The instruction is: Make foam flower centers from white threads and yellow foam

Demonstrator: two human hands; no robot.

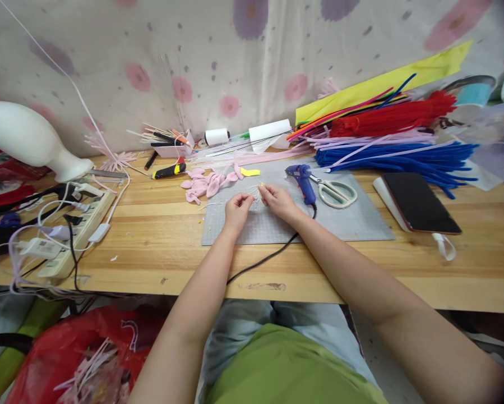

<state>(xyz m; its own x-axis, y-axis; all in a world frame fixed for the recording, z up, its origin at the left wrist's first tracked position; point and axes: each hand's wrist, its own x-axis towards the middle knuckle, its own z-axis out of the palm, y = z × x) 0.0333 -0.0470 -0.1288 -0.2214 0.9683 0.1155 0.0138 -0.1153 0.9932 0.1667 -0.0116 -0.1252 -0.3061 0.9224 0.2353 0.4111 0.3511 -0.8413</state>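
Over the grey cutting mat (340, 227), my left hand (238, 212) and my right hand (277, 201) work close together with fingers pinched. Between them is a small bunch of thin white strands (257, 196), with a bit of yellow at the right fingertips. The fingers partly hide it. Beyond my left hand lie pink fuzzy petal-like pieces (209, 184) and a yellow strip (250, 173). To the right of my right hand rest a blue glue gun (303, 185) and scissors with pale handles (338, 194).
Blue pipe cleaners (386, 156) and red ones (394, 115) pile up at the back right. A phone (420, 202) leans at the right. A power strip (77, 235) with tangled cords sits left, near a white mannequin head (28, 134). The glue gun's cord (264, 259) crosses the table front.
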